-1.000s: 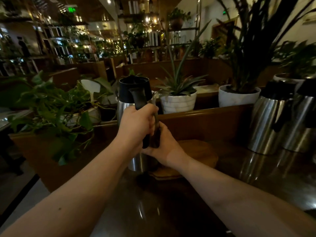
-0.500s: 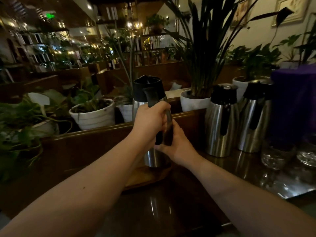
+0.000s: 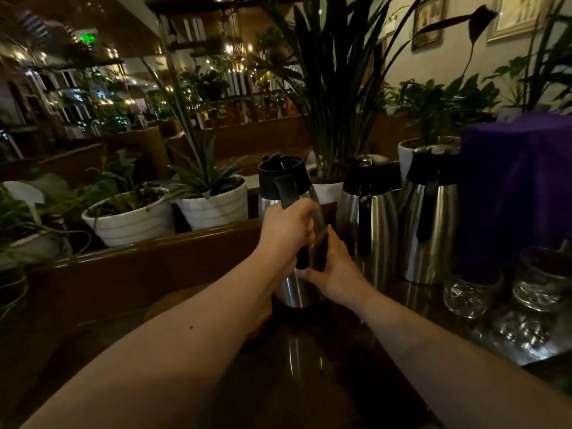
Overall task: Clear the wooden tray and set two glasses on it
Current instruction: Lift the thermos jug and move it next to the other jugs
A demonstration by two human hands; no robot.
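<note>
Round wooden tray (image 3: 173, 300) lies on the dark glossy tabletop (image 3: 325, 382), left of centre; I see only its far-left rim, the rest hidden behind the left forearm. Steel carafe with black lid and black handle (image 3: 283, 184) stands upright at the tray's right edge; I cannot tell whether its base rests on the wood, on the tabletop, or hangs just clear.

Left hand (image 3: 286, 233) is clenched round the upper part of the carafe's handle. Right hand (image 3: 332, 270) grasps the lower part of the same handle and the steel body beside it, fingers wrapped round from the right. Both forearms reach in from the near edge.

Two clear cut-glass tumblers (image 3: 469, 294) sit on the tabletop at the right, well apart from the tray, side by side; a third glass or a reflection shows nearer, too dim to sort out.

Right of the held carafe, just beside it, two more steel carafes with black tops (image 3: 430, 212) stand close together. A purple cloth-covered block (image 3: 517, 181) rises at far right, behind the tumblers.

Beyond the table, a brown wooden ledge (image 3: 139, 252) carries white ribbed plant pots (image 3: 213, 205) with green foliage. Tall dark-leaved plant behind the carafes. Light low; detail poor.
</note>
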